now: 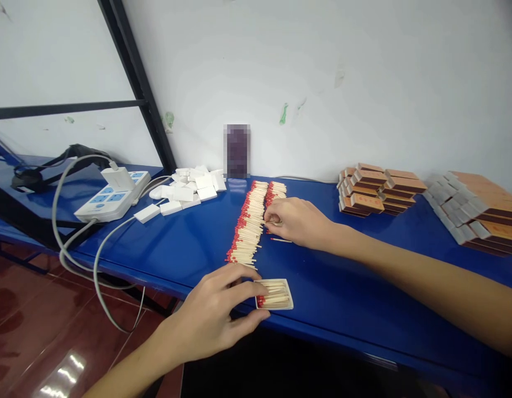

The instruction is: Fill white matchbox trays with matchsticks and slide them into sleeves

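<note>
Left hand (216, 301): thumb and fingers closed about the near end of a small white tray (291, 302), one finger resting over the match heads inside; the tray sits at my fingertips, close to the edge of the blue table (322, 287). Right hand (299, 221): fingertips pinched on match sticks at the shorter row (277, 189), just beyond and to the right of the long row (249, 221). Count in that pinch uncertain; my own knuckles cover most of it. Handling, by judgement: tray very light, thin-walled, likely to bow if squeezed hard, so best held low by its side walls, with little pressure. Sticks stiff but snappable, dry, apt to roll; take a small bundle mid-shaft, clear of the red heads. One loose match (281, 240) lies apart, just below my right hand. Hard to make out: the tray's left end, under my fingers; the shorter row's near part, behind my right hand; the upright object (237, 152) beyond both grips, blurred into blocks.
</note>
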`<state>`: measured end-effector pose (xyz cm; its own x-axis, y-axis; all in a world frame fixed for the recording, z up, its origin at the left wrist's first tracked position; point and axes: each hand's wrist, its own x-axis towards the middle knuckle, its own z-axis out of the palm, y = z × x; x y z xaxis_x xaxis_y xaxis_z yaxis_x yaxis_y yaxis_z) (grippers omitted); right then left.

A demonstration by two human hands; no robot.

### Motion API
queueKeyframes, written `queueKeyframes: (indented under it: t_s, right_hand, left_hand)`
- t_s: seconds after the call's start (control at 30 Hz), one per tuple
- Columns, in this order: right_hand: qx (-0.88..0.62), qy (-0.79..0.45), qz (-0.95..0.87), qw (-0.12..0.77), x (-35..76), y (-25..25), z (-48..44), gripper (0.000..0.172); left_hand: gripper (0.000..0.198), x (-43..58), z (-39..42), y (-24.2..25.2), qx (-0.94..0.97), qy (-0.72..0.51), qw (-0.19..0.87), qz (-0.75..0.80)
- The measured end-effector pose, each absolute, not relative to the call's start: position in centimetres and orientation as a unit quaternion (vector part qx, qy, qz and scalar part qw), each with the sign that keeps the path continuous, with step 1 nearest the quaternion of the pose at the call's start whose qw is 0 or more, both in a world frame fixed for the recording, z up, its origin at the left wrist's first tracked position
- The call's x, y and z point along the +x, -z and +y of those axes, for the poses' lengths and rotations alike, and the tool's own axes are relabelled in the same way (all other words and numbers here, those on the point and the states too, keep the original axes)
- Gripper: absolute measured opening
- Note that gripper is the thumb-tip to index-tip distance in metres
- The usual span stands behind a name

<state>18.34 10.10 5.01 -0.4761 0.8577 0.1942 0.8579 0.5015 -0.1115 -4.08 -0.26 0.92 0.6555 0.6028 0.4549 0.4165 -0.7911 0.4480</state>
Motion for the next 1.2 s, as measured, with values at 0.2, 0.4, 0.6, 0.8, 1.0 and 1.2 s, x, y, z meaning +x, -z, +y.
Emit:
queueKeyframes:
  t_s: [0.2, 0.4, 0.6, 0.8, 1.0, 1.2]
  right_hand:
    - [-0.487, 0.006, -0.865, 0.123, 18.4, -4.3, 10.5, 0.017]
    - [-0.472, 0.000, -0.868, 0.151, 18.5, -3.8, 10.9, 0.017]
    - [-0.475, -0.004, -0.863, 0.171, 18.2, -4.0, 10.8, 0.016]
    - [-0.484, -0.005, -0.858, 0.170, 18.4, -4.2, 10.7, 0.016]
    - [-0.475, -0.012, -0.867, 0.153, 18.5, -3.9, 10.6, 0.017]
    - [-0.470, -0.020, -0.868, 0.159, 18.3, -3.7, 10.7, 0.019]
  left_hand:
    - [0.014, -4.2, -0.2, -0.8, 0.897, -0.302, 0.154, 0.282]
    - [0.016, -4.1, -0.2, -0.8, 0.896, -0.307, 0.151, 0.282]
    - [0.015, -4.1, -0.2, -0.8, 0.896, -0.308, 0.151, 0.281]
    - [0.015, -4.1, -0.3, -0.9, 0.897, -0.305, 0.154, 0.281]
    - [0.015, -4.2, -0.2, -0.8, 0.897, -0.303, 0.154, 0.283]
    - [0.015, -4.1, -0.3, -0.7, 0.897, -0.304, 0.155, 0.279]
